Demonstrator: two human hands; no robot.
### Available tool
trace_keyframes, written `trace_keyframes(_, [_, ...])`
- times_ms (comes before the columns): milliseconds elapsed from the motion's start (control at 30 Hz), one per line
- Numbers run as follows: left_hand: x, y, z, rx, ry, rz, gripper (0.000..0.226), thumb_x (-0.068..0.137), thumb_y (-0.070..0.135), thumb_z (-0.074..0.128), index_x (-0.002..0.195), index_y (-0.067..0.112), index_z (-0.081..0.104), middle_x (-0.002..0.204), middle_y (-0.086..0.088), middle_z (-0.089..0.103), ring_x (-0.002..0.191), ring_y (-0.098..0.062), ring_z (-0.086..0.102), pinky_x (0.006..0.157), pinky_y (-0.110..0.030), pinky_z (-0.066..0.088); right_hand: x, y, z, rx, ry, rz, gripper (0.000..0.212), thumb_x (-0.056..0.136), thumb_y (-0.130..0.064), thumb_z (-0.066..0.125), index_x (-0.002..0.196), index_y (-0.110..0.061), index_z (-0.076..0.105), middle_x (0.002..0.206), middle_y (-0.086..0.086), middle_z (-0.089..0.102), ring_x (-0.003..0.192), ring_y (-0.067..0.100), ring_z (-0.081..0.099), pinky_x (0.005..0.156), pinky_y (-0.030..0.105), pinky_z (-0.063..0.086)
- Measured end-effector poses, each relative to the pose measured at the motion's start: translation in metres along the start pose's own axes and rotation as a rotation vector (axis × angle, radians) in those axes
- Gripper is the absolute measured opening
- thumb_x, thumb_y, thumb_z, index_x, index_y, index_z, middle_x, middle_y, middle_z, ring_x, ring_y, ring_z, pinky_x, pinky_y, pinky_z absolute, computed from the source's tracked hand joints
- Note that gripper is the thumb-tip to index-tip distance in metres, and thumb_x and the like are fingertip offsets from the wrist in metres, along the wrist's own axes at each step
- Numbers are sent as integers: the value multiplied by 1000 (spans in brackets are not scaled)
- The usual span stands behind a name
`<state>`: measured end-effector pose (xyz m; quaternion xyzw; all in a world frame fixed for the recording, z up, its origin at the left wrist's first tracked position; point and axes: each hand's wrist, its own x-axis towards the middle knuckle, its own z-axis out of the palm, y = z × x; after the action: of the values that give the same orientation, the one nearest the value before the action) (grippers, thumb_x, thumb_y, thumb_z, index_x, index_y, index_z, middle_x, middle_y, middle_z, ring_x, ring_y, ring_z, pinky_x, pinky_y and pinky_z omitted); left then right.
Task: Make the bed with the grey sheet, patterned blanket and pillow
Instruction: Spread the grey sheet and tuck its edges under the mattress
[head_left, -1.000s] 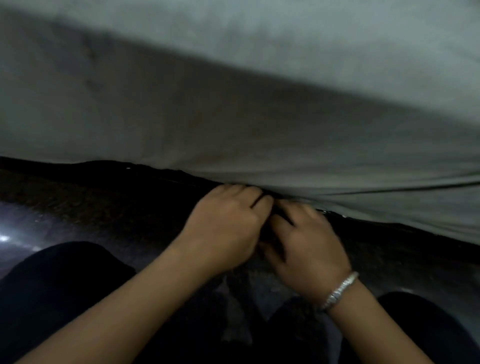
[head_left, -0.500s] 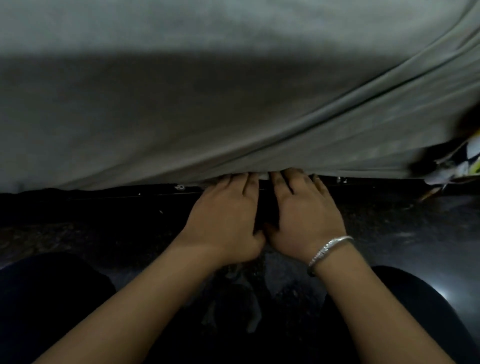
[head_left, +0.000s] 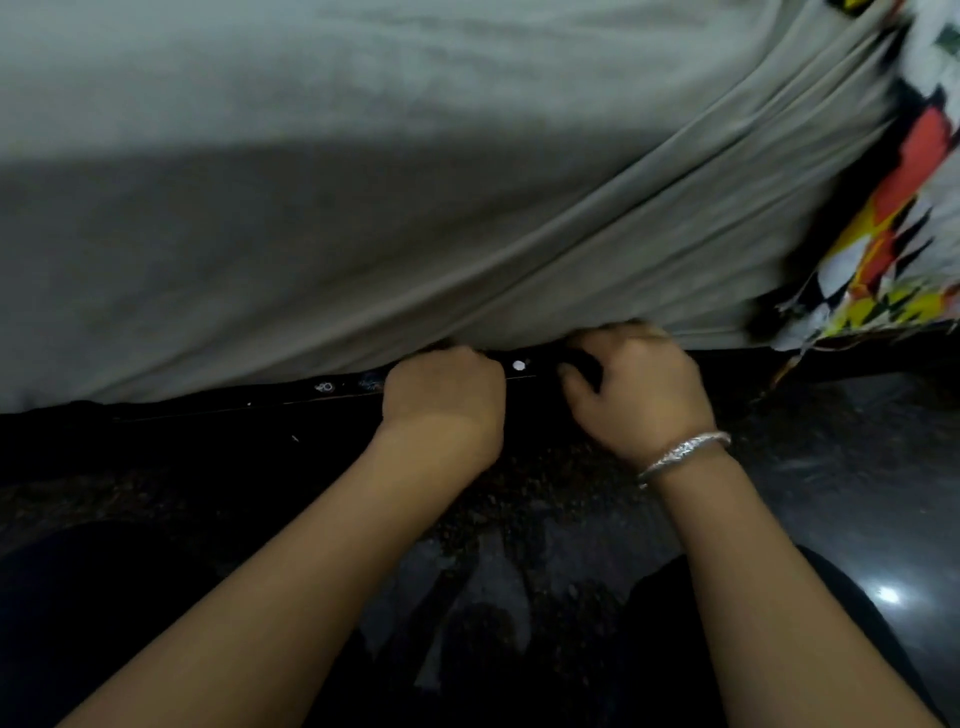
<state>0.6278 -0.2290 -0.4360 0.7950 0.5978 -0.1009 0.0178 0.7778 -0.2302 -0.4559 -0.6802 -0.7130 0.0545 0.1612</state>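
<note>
Grey sheet (head_left: 363, 208) is what all this crouching is for. Nearest me are the person's dark-trousered knees (head_left: 78, 623), down on a glossy speckled floor (head_left: 831, 493), low enough to get at the underside of the bed. Both forearms reach forward, the right one wearing a silver bracelet (head_left: 683, 452). The left hand (head_left: 444, 395) is clenched knuckles-up against the sheet's bottom hem, seemingly with a fold of cloth bunched inside. The right hand (head_left: 636, 384) sits just beside it, fingers curled up onto the same hem and thumb stuck out, though blur hides the exact pinch. They work close together, I reckon, to push one stretch of hem in under the mattress. Behind the knuckles runs the dark bed frame (head_left: 260, 410). Above it the sheet hangs down the bed's side, creases fanning up to the right from the hands, a sign it is being pulled taut. Farthest off, at the right edge, the patterned blanket (head_left: 904, 208) dangles, not yet laid. No pillow shows.
</note>
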Motion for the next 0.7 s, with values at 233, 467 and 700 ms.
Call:
trace_keyframes(233, [13, 42, 9, -156, 197, 264, 73, 89, 35, 52, 148, 12, 16, 147, -7, 32, 133, -24, 33, 111, -35, 23, -6, 26, 4, -133, -135, 35, 63, 76, -47, 57, 134, -25, 48, 133, 6, 51, 121, 28, 46, 106, 39, 34])
trace_keyframes(467, [15, 53, 30, -172, 232, 275, 86, 80, 36, 57, 147, 1, 17, 149, -16, 28, 136, -29, 28, 114, -34, 16, 0, 31, 13, -147, -171, 48, 58, 85, -41, 48, 141, -31, 33, 145, -5, 35, 136, 14, 30, 115, 43, 15])
trace_keyframes(700, [36, 66, 30, -158, 239, 300, 94, 73, 39, 63, 146, 0, 19, 145, -14, 34, 131, -28, 30, 111, -32, 20, 16, 41, 23, -198, -134, 47, 47, 92, -42, 34, 135, -28, 40, 140, -6, 43, 135, 17, 28, 113, 45, 7])
